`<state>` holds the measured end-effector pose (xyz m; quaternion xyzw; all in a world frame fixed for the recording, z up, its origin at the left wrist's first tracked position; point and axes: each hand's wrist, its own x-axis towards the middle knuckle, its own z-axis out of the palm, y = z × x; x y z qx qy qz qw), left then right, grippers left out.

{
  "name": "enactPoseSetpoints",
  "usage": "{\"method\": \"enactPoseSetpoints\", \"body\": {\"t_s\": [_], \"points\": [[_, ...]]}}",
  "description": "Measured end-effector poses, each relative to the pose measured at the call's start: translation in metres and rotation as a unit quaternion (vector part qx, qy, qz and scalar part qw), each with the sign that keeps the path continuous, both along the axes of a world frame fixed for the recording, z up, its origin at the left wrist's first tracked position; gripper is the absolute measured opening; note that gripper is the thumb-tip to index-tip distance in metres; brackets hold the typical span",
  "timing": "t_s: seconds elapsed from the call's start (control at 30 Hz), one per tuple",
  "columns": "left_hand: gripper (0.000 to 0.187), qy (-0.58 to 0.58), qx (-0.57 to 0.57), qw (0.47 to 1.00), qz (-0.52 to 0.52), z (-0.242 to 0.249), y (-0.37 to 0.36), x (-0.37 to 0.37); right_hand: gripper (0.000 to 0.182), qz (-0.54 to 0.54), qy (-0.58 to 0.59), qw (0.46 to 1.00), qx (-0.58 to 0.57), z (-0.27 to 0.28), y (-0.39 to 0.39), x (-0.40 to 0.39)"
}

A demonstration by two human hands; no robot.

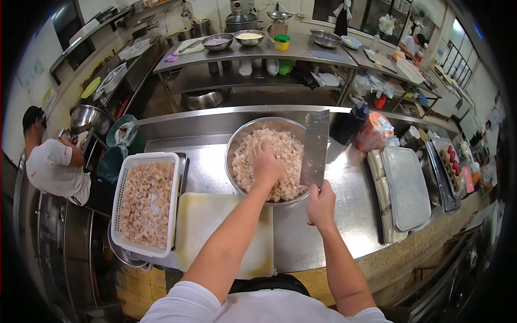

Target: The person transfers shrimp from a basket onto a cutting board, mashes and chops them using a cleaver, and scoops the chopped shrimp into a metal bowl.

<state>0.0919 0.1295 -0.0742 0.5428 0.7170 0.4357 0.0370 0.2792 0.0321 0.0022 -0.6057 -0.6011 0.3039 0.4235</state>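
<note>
A wide metal bowl (pixel 230 141) full of chopped pale pink shrimp (pixel 288 161) stands on the steel counter. My left hand (pixel 267 163) rests in the shrimp with its fingertips hidden among the pieces; a ring shows on one finger. My right hand (pixel 321 205) is wrapped round the handle of a large cleaver (pixel 315 148), whose broad blade stands up at the bowl's right rim. Below and left of the bowl lies a white cutting board (pixel 215 226) with yellowed edges. Whole peeled shrimp (pixel 145 207) fill a white perforated basket (pixel 121 177) on the left.
Behind the bowl's right side are a dark bottle (pixel 353 123) and an orange-lidded tub (pixel 372 132). Lidded trays (pixel 406 188) lie at the right. A person (pixel 56 161) stands at far left. Beyond, a steel table (pixel 301 48) holds bowls.
</note>
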Motion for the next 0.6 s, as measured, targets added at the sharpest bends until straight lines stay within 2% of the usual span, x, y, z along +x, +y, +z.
{"method": "enactPoseSetpoints", "body": {"t_s": [0.07,0.13,0.17,0.2,0.27,0.37,0.47,0.57,0.6], "points": [[0.047,0.028,0.079,0.996,-0.009,0.007,-0.003,-0.011,0.017,-0.002,-0.004,1.0,0.012,0.0,-0.005,0.01],[0.037,-0.168,0.031,0.985,0.034,0.01,0.003,-0.01,0.017,-0.004,0.003,1.0,-0.005,0.007,-0.016,0.012],[0.032,-0.265,0.009,0.963,0.056,0.013,0.009,-0.01,0.017,-0.005,0.006,1.0,-0.011,0.009,-0.019,0.012],[0.03,-0.369,0.006,0.928,0.047,0.021,0.011,-0.012,0.017,0.004,0.005,1.0,0.001,0.006,-0.021,0.014],[0.028,-0.563,-0.002,0.826,0.031,0.033,0.007,-0.016,0.017,0.026,0.001,0.999,0.021,-0.005,-0.033,0.017],[0.028,-0.597,-0.016,0.801,0.038,-0.002,0.016,-0.037,0.016,0.067,0.016,0.998,0.012,0.001,-0.057,0.014],[0.032,-0.551,-0.033,0.833,0.029,0.037,-0.001,-0.041,0.015,0.094,0.006,0.994,0.052,-0.012,-0.073,0.014],[0.035,-0.665,-0.028,0.747,0.013,0.039,0.005,-0.048,0.016,0.143,-0.028,0.988,0.054,-0.001,-0.086,0.016],[0.036,-0.68,-0.033,0.733,0.008,0.039,0.007,-0.051,0.015,0.161,-0.032,0.985,0.049,-0.001,-0.088,0.017]]}}
